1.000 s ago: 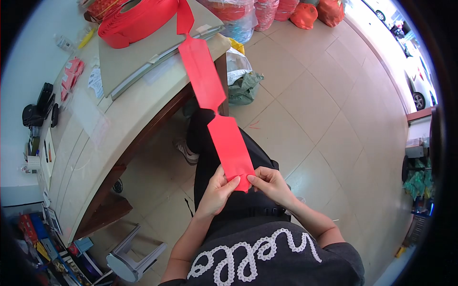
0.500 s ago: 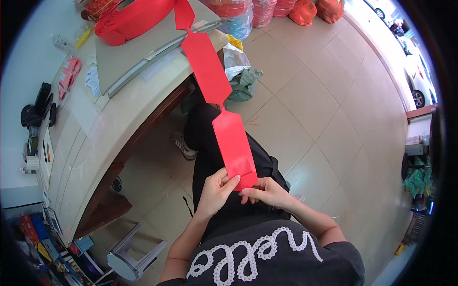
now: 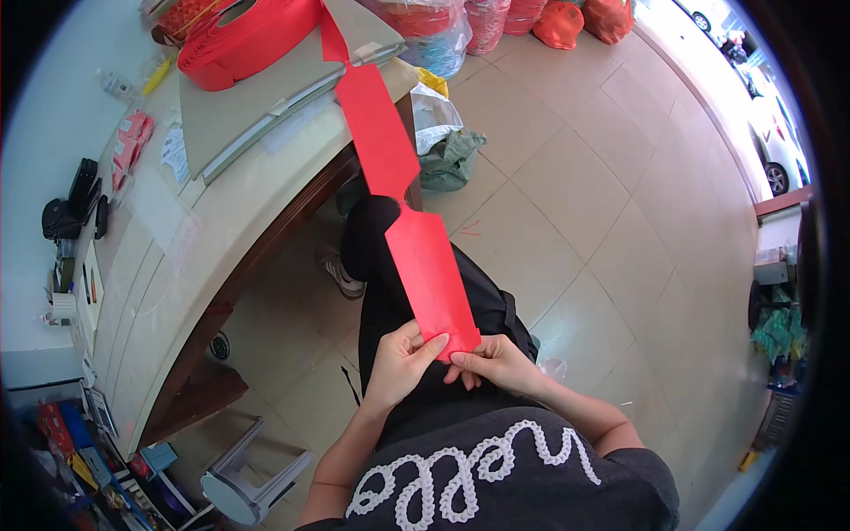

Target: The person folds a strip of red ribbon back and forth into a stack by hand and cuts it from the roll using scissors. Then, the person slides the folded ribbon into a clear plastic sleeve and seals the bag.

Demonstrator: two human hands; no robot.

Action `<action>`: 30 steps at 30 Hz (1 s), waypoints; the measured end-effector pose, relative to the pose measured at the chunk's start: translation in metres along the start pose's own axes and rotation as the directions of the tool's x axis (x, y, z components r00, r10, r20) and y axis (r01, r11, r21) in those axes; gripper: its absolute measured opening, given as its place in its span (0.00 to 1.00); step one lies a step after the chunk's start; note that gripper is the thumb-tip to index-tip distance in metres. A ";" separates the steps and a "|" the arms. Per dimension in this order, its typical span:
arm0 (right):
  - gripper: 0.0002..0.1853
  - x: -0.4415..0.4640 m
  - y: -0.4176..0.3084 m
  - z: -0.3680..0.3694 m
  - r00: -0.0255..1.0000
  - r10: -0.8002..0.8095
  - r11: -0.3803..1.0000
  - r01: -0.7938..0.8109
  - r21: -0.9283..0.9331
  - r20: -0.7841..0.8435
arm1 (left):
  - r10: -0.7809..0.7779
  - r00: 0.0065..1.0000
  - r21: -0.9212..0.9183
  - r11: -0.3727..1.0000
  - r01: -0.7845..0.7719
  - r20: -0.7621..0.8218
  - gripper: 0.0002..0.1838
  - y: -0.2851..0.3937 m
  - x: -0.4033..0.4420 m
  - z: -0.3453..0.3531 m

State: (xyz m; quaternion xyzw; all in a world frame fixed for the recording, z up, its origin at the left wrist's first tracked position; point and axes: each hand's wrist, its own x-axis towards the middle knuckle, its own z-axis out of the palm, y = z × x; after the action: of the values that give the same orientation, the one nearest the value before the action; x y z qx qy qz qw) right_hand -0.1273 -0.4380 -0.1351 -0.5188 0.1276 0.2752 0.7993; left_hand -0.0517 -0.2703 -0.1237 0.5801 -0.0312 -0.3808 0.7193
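Note:
A red ribbon strip (image 3: 431, 270), cut into wide panels joined by narrow necks, runs down from the table to my lap. Both hands grip its lower end. My left hand (image 3: 400, 361) pinches the left corner with the thumb on top. My right hand (image 3: 494, 361) pinches the right corner, its thumb close to the left one. The bottom edge looks folded over between the thumbs. The strip's upper end leads towards a large red ribbon roll (image 3: 252, 44) lying on a grey board (image 3: 266, 97) on the table.
The curved pale table (image 3: 221, 212) is on my left, with a black case (image 3: 66, 212) and red packets (image 3: 133, 146). A grey stool (image 3: 243, 491) stands below it. Plastic bags (image 3: 450, 159) lie by the table's end, and wrapped bundles (image 3: 416, 35) stand behind.
The end of the strip has been folded or flattened between my thumbs, and the raised bulge there is gone. The strip has shifted slightly left and down. Both hands keep hold.

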 end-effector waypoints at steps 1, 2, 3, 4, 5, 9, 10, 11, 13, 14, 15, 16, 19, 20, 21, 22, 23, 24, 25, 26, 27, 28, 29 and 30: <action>0.13 -0.002 -0.002 0.001 1.000 0.027 0.999 -0.027 0.028 0.004 | 0.008 1.000 -0.010 1.000 -0.008 -0.007 0.11 -0.001 -0.001 0.000; 0.13 -0.003 -0.004 0.002 0.999 0.053 0.997 -0.053 0.055 0.010 | 0.017 1.000 -0.020 1.000 -0.018 -0.014 0.11 -0.001 -0.001 0.001; 0.13 -0.003 -0.003 0.002 0.999 0.038 0.998 -0.038 0.053 0.012 | 0.027 1.000 -0.021 0.999 -0.027 -0.016 0.11 0.000 -0.002 0.002; 0.13 -0.003 -0.001 0.002 1.000 0.024 0.998 -0.025 0.052 0.016 | 0.036 0.999 -0.022 0.999 -0.037 -0.020 0.11 0.000 -0.003 0.003; 0.13 -0.003 0.001 0.002 1.000 0.011 0.999 -0.012 0.050 0.022 | 0.046 0.999 -0.023 0.999 -0.047 -0.026 0.11 0.001 -0.004 0.004; 0.13 -0.005 0.008 0.002 0.994 -0.113 0.991 0.113 -0.066 0.010 | 0.051 0.999 -0.017 0.999 -0.051 -0.015 0.11 -0.001 -0.006 0.005; 0.13 -0.007 0.009 0.003 0.994 -0.113 0.991 0.112 -0.073 -0.006 | 0.051 0.999 -0.020 0.998 -0.051 -0.011 0.12 0.000 -0.007 0.006; 0.13 -0.009 0.009 0.003 0.993 -0.113 0.991 0.111 -0.080 -0.021 | 0.051 0.999 -0.022 0.998 -0.051 -0.008 0.12 0.000 -0.008 0.007; 0.13 -0.012 0.012 0.004 0.991 -0.129 0.986 0.124 -0.109 -0.044 | 0.048 0.999 -0.021 0.999 -0.048 0.011 0.11 0.000 -0.009 0.009; 0.12 -0.014 0.013 0.004 0.989 -0.140 0.983 0.133 -0.126 -0.055 | 0.049 0.999 -0.019 0.999 -0.049 0.022 0.11 0.000 -0.009 0.009; 0.13 -0.017 0.013 0.006 0.989 -0.125 0.986 0.114 -0.123 -0.081 | 0.034 0.999 -0.018 0.999 -0.034 0.031 0.11 -0.001 -0.010 0.010; 0.13 -0.020 0.012 0.007 0.988 -0.118 0.987 0.105 -0.125 -0.101 | 0.029 0.999 -0.012 1.000 -0.029 0.037 0.11 -0.003 -0.010 0.010; 0.13 -0.016 0.015 0.006 0.984 -0.166 0.982 0.158 -0.107 -0.070 | 0.045 0.999 0.021 0.999 -0.046 0.029 0.10 -0.010 -0.008 0.006; 0.13 -0.015 0.016 0.002 0.990 -0.133 0.985 0.128 -0.113 -0.039 | 0.057 0.998 0.018 0.998 -0.057 0.033 0.10 -0.012 -0.007 0.005; 0.14 -0.015 0.016 -0.001 0.996 -0.090 0.989 0.088 -0.118 -0.012 | 0.060 0.997 0.012 0.998 -0.061 0.037 0.10 -0.013 -0.006 0.004; 0.14 -0.015 0.013 -0.002 0.996 -0.093 0.991 0.094 -0.093 0.018 | 0.072 0.997 0.019 0.997 -0.072 0.028 0.10 -0.009 -0.006 0.006; 0.14 -0.019 0.008 -0.002 0.995 -0.089 0.994 0.092 -0.066 0.046 | 0.078 0.997 0.023 0.997 -0.079 0.019 0.10 -0.005 -0.009 0.009; 0.14 -0.022 0.005 -0.003 0.994 -0.082 0.996 0.085 -0.038 0.071 | 0.080 0.997 0.024 0.996 -0.081 0.011 0.11 -0.004 -0.011 0.012; 0.15 -0.022 0.005 -0.013 0.990 -0.137 0.987 0.134 -0.089 -0.025 | 0.076 0.997 0.018 0.997 -0.077 0.013 0.11 -0.005 -0.011 0.013; 0.15 -0.018 0.003 -0.027 0.974 -0.197 0.973 0.179 -0.145 -0.115 | 0.074 0.997 0.011 0.997 -0.074 0.013 0.11 -0.007 -0.012 0.013; 0.15 -0.012 -0.005 -0.036 0.945 -0.263 0.953 0.222 -0.208 -0.194 | 0.079 0.997 0.005 0.997 -0.079 0.009 0.11 -0.007 -0.011 0.012; 0.14 -0.002 -0.029 -0.037 0.810 -0.515 0.822 0.375 -0.430 -0.279 | 0.077 0.997 0.046 0.996 -0.077 0.003 0.11 -0.007 -0.010 0.012; 0.14 0.011 -0.063 -0.037 0.606 -0.740 0.624 0.456 -0.635 -0.291 | 0.074 0.997 0.091 0.993 -0.073 -0.003 0.11 -0.008 -0.010 0.011; 0.15 0.026 -0.099 -0.022 0.447 -0.892 0.298 0.471 -0.830 -0.066 | 0.071 0.997 0.136 0.988 -0.069 -0.007 0.11 -0.008 -0.009 0.011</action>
State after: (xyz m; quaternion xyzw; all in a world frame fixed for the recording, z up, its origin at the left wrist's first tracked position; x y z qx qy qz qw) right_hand -0.0472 -0.4804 -0.0821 -0.8341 -0.0248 -0.2430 0.4945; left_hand -0.0673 -0.2742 -0.1240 0.6284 -0.0730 -0.3490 0.6914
